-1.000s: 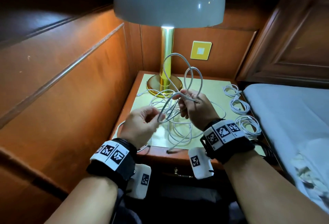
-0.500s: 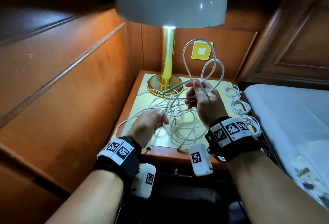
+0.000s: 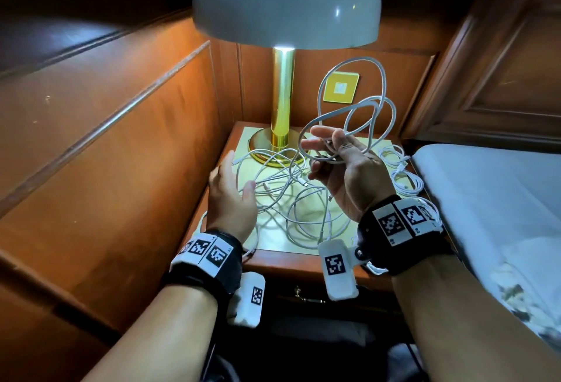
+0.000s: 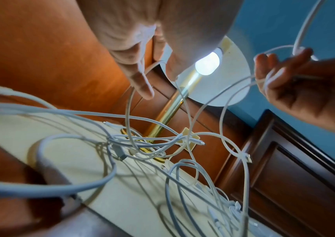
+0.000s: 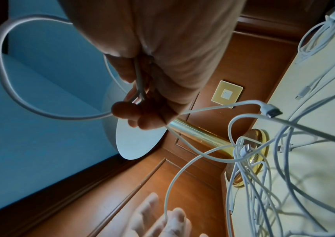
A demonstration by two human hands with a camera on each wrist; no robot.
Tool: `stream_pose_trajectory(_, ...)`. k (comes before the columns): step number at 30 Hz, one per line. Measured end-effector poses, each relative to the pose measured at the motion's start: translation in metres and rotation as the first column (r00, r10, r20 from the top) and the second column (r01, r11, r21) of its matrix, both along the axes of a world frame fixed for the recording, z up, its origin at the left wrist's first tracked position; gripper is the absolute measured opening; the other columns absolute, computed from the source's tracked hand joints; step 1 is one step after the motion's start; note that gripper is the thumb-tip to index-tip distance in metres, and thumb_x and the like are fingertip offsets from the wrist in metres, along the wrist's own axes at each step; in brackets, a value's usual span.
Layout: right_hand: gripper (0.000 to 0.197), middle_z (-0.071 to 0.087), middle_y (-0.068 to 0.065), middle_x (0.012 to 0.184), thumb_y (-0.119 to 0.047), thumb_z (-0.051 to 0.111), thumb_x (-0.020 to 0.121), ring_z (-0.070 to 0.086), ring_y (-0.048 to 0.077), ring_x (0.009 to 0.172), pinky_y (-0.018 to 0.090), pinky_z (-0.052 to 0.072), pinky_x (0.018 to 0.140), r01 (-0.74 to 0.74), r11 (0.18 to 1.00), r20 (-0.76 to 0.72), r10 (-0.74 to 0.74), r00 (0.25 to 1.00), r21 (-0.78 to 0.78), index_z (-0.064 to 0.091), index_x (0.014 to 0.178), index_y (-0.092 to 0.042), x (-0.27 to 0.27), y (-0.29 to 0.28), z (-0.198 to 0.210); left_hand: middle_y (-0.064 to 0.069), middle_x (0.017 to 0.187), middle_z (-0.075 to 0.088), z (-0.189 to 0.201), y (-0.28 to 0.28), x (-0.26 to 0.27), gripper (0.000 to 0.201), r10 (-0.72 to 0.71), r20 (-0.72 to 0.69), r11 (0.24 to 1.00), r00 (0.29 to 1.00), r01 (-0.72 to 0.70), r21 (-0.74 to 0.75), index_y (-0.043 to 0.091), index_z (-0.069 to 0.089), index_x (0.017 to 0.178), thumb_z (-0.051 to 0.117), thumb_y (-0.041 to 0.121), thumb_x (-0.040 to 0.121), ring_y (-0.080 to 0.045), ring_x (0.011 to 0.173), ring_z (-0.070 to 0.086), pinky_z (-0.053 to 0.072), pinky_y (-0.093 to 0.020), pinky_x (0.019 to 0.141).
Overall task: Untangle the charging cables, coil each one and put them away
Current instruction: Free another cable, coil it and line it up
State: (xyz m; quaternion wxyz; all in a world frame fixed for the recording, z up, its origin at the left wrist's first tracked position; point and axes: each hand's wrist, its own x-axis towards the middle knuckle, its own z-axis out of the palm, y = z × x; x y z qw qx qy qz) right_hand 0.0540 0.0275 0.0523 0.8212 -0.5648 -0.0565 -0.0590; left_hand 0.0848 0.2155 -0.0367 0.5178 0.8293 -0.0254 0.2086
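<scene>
My right hand (image 3: 329, 151) is raised over the nightstand and grips a white charging cable gathered into loops (image 3: 355, 99). These stand up in front of the wall plate. In the right wrist view the fingers (image 5: 140, 102) curl round the bunched strands, and a USB plug (image 5: 272, 112) hangs free beside them. The tangle of white cables (image 3: 288, 199) lies on the nightstand top (image 3: 273, 239) below both hands. My left hand (image 3: 238, 173) hovers at the tangle's left with straight fingers (image 4: 140, 83) and holds nothing. One strand runs past them.
A brass lamp (image 3: 283, 102) with a white shade stands at the back of the nightstand. Several coiled white cables (image 3: 405, 178) lie along its right edge, next to the bed (image 3: 485, 199). Wooden panelling closes the left side and the back.
My right hand has lifted the cable loops up and to the right. My left hand has let go of the strand it pinched and spread its fingers.
</scene>
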Motion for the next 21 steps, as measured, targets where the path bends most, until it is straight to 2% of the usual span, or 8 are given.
stream_pose_trajectory(3, 0.036, 0.073, 0.006, 0.086, -0.025, 0.033, 0.108, 0.057, 0.016, 0.06, 0.03, 0.052, 0.06, -0.05, 0.997, -0.01, 0.05, 0.999, 0.057, 0.063, 0.106, -0.006, -0.002, -0.002, 0.003, -0.016, 0.153, 0.031, 0.014, -0.012, -0.012, 0.059, -0.123, 0.203, 0.98, 0.971, 0.087, 0.18, 0.024, 0.051, 0.143, 0.067, 0.006, 0.089, -0.024, 0.139, 0.036, 0.044, -0.034, 0.106)
stream_pose_trajectory(5, 0.036, 0.072, 0.008, 0.087, -0.026, 0.034, 0.107, 0.057, 0.017, 0.06, 0.031, 0.051, 0.061, -0.089, 0.993, 0.001, 0.089, 0.996, 0.074, 0.064, 0.104, -0.006, -0.003, -0.002, 0.002, -0.013, 0.157, 0.028, 0.016, -0.02, -0.014, 0.049, -0.186, 0.164, 0.945, 0.969, 0.13, 0.3, 0.028, 0.059, 0.137, 0.07, 0.015, 0.091, -0.027, 0.145, 0.026, 0.023, -0.031, 0.116)
stream_pose_trajectory(7, 0.036, 0.069, 0.013, 0.092, -0.027, 0.035, 0.107, 0.056, 0.017, 0.061, 0.032, 0.051, 0.062, -0.127, 0.988, 0.018, 0.126, 0.992, 0.09, 0.065, 0.103, -0.007, -0.003, -0.002, 0.001, -0.011, 0.161, 0.024, 0.014, -0.026, -0.012, 0.046, -0.174, 0.087, 0.925, 0.981, 0.132, 0.356, 0.031, 0.06, 0.137, 0.068, 0.025, 0.092, -0.029, 0.148, 0.015, 0.007, -0.028, 0.116)
stream_pose_trajectory(9, 0.036, 0.065, 0.017, 0.095, -0.027, 0.037, 0.106, 0.056, 0.018, 0.06, 0.033, 0.051, 0.062, -0.164, 0.977, 0.032, 0.161, 0.986, 0.136, 0.067, 0.101, -0.007, -0.004, -0.003, 0.0, -0.011, 0.157, 0.03, 0.012, -0.03, -0.009, 0.041, -0.146, 0.054, 0.933, 0.988, 0.119, 0.34, 0.03, 0.063, 0.132, 0.068, 0.028, 0.091, -0.031, 0.144, 0.019, 0.012, -0.029, 0.114)
stream_pose_trajectory(13, 0.042, 0.061, 0.013, 0.083, -0.028, 0.034, 0.106, 0.054, 0.016, 0.058, 0.031, 0.051, 0.059, -0.204, 0.942, 0.038, 0.201, 0.979, 0.268, 0.066, 0.084, -0.012, -0.004, -0.007, 0.003, -0.013, 0.131, 0.054, 0.008, -0.034, -0.001, 0.007, -0.078, 0.146, 0.955, 0.986, 0.032, 0.294, 0.024, 0.077, 0.093, 0.074, 0.022, 0.087, -0.037, 0.122, 0.04, 0.024, -0.026, 0.098)
stream_pose_trajectory(16, 0.046, 0.059, 0.007, 0.07, -0.034, 0.035, 0.106, 0.049, 0.014, 0.053, 0.029, 0.048, 0.056, -0.124, 0.954, 0.015, 0.125, 0.992, 0.272, 0.059, 0.072, -0.014, -0.002, -0.012, 0.004, -0.011, 0.106, 0.06, 0.01, -0.029, 0.003, 0.006, -0.041, 0.292, 0.963, 0.955, -0.041, 0.267, 0.021, 0.077, 0.089, 0.077, 0.016, 0.085, -0.032, 0.1, 0.053, 0.034, -0.028, 0.087)
stream_pose_trajectory(18, 0.039, 0.057, 0.004, 0.064, -0.04, 0.042, 0.101, 0.048, 0.014, 0.051, 0.029, 0.047, 0.055, -0.032, 0.985, 0.016, 0.03, 0.999, 0.172, 0.05, 0.073, -0.015, 0.0, -0.015, 0.001, -0.009, 0.094, 0.064, 0.014, -0.024, 0.004, 0.007, -0.087, 0.364, 0.977, 0.927, 0.008, 0.212, 0.014, 0.076, 0.093, 0.072, 0.01, 0.088, -0.025, 0.085, 0.059, 0.047, -0.032, 0.079)
stream_pose_trajectory(21, 0.037, 0.06, 0.0, 0.06, -0.034, 0.047, 0.102, 0.052, 0.018, 0.052, 0.031, 0.048, 0.054, 0.113, 0.983, 0.092, -0.1, 0.991, -0.146, 0.051, 0.071, -0.013, 0.002, -0.018, -0.008, -0.002, 0.083, 0.068, 0.018, -0.02, 0.003, 0.012, -0.108, 0.373, 0.992, 0.922, 0.074, 0.104, 0.011, 0.071, 0.094, 0.06, 0.016, 0.097, -0.018, 0.071, 0.066, 0.057, -0.04, 0.067)
